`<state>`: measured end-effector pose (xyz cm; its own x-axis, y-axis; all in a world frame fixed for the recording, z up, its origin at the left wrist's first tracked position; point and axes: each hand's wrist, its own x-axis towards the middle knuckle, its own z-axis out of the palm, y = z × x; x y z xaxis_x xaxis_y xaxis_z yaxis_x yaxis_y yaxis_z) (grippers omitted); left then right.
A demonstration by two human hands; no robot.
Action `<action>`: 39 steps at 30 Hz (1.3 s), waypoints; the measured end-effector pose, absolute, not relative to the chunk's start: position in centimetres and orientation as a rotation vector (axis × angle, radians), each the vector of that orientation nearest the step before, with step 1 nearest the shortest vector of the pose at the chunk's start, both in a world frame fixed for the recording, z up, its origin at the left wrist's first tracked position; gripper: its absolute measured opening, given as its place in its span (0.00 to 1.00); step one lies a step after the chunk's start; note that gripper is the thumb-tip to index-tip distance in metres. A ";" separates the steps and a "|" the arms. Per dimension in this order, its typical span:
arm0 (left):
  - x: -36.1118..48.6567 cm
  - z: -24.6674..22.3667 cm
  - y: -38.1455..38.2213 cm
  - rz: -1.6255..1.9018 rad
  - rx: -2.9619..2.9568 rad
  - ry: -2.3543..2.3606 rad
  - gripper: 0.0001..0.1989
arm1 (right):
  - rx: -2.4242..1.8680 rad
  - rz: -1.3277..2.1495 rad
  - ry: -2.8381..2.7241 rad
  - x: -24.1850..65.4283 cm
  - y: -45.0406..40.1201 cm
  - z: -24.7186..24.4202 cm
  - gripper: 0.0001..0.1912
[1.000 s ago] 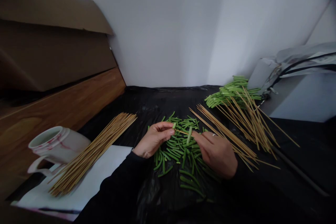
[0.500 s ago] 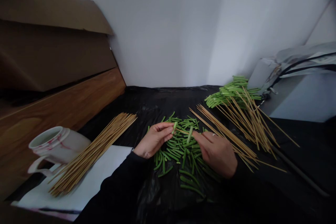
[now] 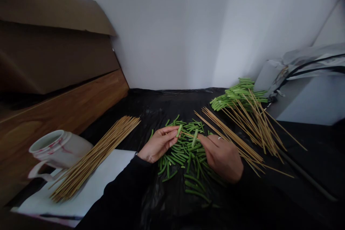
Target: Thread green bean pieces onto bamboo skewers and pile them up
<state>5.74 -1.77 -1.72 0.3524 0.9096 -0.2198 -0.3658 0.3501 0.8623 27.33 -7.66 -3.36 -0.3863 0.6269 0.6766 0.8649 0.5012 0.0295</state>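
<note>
The left hand [image 3: 159, 144] pinches a green stem [image 3: 179, 131] crosswise to a thin stick [image 3: 187, 134]. The right hand [image 3: 223, 156] grips the stick beside a second stem [image 3: 194, 138].

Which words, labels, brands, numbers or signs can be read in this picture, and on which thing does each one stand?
No text can be read anywhere.
Mug: red marks, too blurred to tell whether they are writing.
Paper: a dark and pinkish strip along its near edge, no readable letters.
Cardboard box: no writing visible.
Sticks and green stems: no labels visible.
</note>
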 end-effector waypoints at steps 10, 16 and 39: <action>5.9 -2.1 -1.6 0.994 0.977 0.899 0.13 | -1.225 -0.503 -2.110 27.5 -7.5 -3.4 0.17; 6.3 -2.5 -1.6 1.044 1.368 0.966 0.12 | -1.239 -0.519 -2.042 28.1 -7.4 -3.5 0.16; 3.8 0.0 -2.6 0.133 2.400 0.885 0.05 | -1.223 -0.496 -2.063 27.8 -7.4 -3.4 0.16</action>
<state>3.82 -2.55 0.04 0.7760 0.6227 -0.1001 0.5660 -0.6175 0.5463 27.79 -7.38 -3.43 -0.3280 0.6153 0.7168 0.8738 0.4860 -0.0173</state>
